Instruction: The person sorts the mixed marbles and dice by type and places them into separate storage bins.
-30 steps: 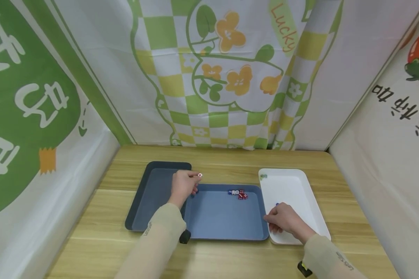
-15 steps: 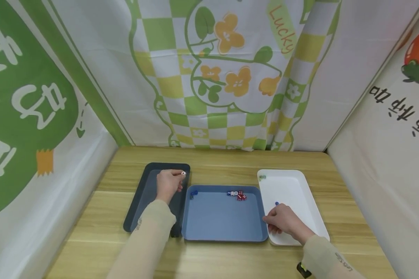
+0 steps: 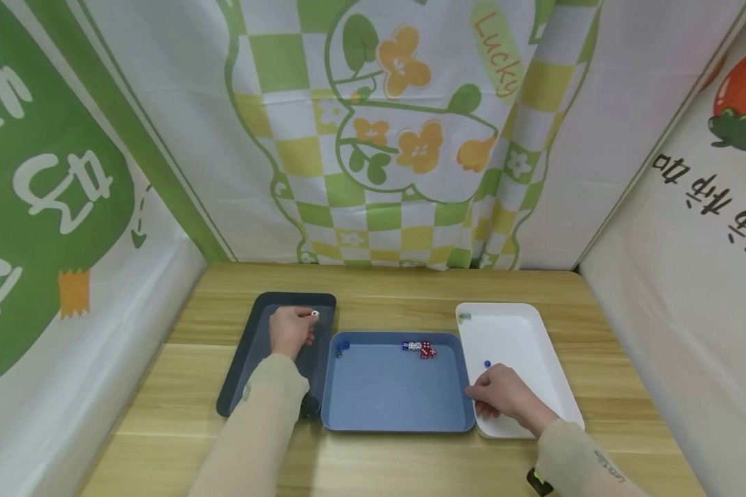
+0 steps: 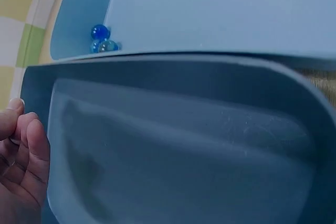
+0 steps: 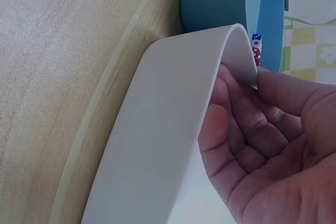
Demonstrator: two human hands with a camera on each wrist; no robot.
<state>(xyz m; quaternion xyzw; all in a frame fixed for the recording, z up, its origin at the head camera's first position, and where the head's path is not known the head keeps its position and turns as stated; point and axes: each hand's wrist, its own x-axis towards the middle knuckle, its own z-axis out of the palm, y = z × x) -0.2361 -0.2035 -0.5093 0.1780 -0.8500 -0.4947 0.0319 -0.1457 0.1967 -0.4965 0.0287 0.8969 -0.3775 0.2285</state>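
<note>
In the head view my left hand (image 3: 290, 330) pinches a white die (image 3: 315, 313) above the dark grey-blue tray (image 3: 231, 386) on the left. The left wrist view catches that hand's fingertips (image 4: 38, 140) at the tray's end, with the die hidden there. My right hand (image 3: 503, 390) grips the left wall of the white tray (image 3: 562, 373); the right wrist view has the thumb (image 5: 283, 90) outside the wall and the fingers inside. A blue marble (image 3: 488, 364) lies just behind this hand. Between both trays, the blue tray (image 3: 398, 422) bears several dice (image 3: 425, 351).
Several blue and greenish marbles (image 3: 344, 346) sit in the blue tray's back left corner. Pale green marbles (image 3: 465, 317) lie in the white tray's back left corner. A wooden table (image 3: 385, 462) carries the trays, with a printed curtain (image 3: 410, 172) behind it.
My left hand has carried the white die leftward, from beside the blue tray's back left corner to over the dark tray. The right hand has stayed at the white tray's wall.
</note>
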